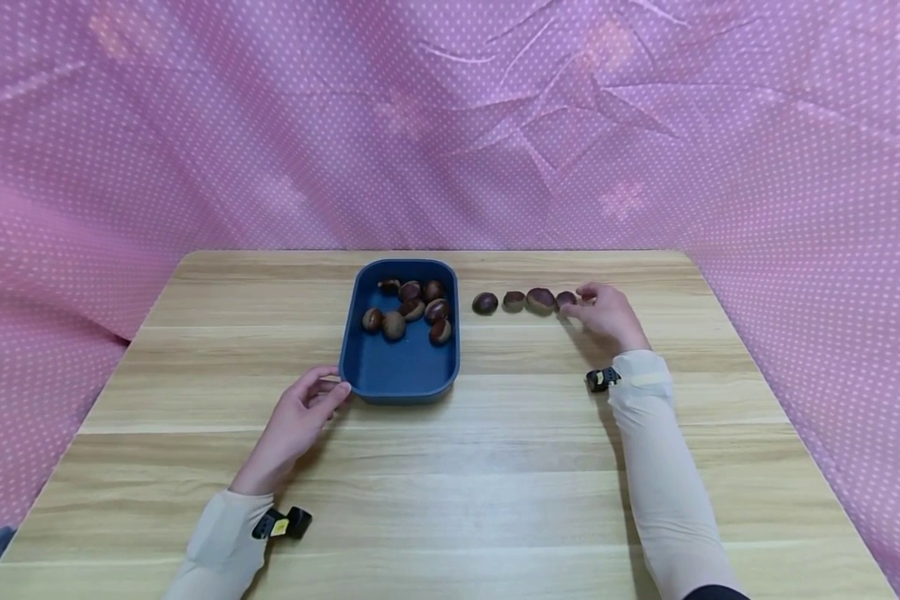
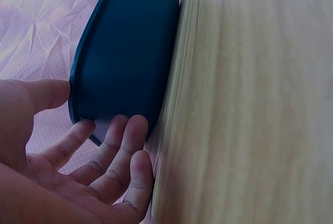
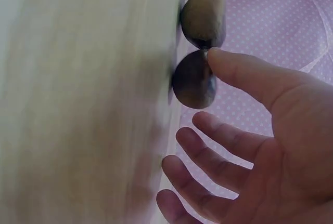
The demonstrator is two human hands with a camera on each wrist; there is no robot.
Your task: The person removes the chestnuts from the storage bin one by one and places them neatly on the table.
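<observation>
A deep blue rectangular tray (image 1: 399,393) holds several brown chestnuts (image 1: 412,309), mostly toward its far end. At the tray's near left corner, my left hand (image 1: 300,417) holds the edge. The left wrist view shows the thumb (image 2: 52,94) at the rim and bent fingers (image 2: 115,141) against the outer wall. To the tray's right, several chestnuts (image 1: 541,301) lie in a row on the table. My right hand (image 1: 607,315) is at the row's right end. Its thumb (image 3: 244,73) touches the last chestnut (image 3: 194,80), while the other fingers are spread apart from it.
The wooden table (image 1: 525,467) has a rounded far edge. Behind and beside it hangs a pink dotted cloth (image 1: 450,150). Each wrist carries a small black camera, one on the left (image 1: 282,523) and one on the right (image 1: 602,380).
</observation>
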